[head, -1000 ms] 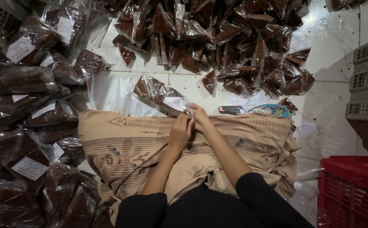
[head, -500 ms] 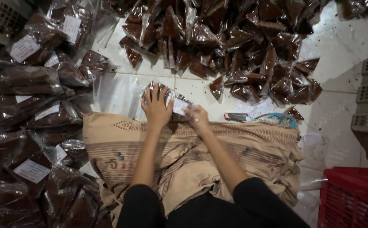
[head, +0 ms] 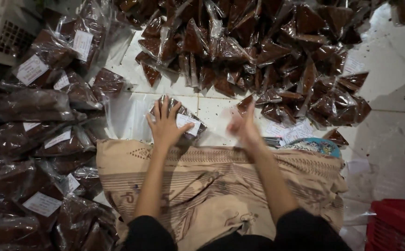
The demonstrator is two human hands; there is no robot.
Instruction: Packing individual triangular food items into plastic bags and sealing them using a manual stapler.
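1. Left hand (head: pixel 165 124), fingers spread, presses flat on the labelled bag (head: pixel 184 122) lying on the white floor tiles (head: pixel 221 111) beyond the patterned cloth (head: pixel 211 186).
2. Right hand (head: pixel 244 126) is blurred; its grip cannot be told.
3. Keep the palm flat, clear of the white label (head: pixel 187 123).

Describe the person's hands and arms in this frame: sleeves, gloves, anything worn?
Both hands are bare: no gloves, and no rings or watch visible. The left hand is sharp, fingers clearly outlined; the right hand is motion-blurred, so small details there cannot be told. Forearms are uncovered. Dark, black-looking sleeves begin around the elbows at the bottom edge of the view, plain, with no visible markings.
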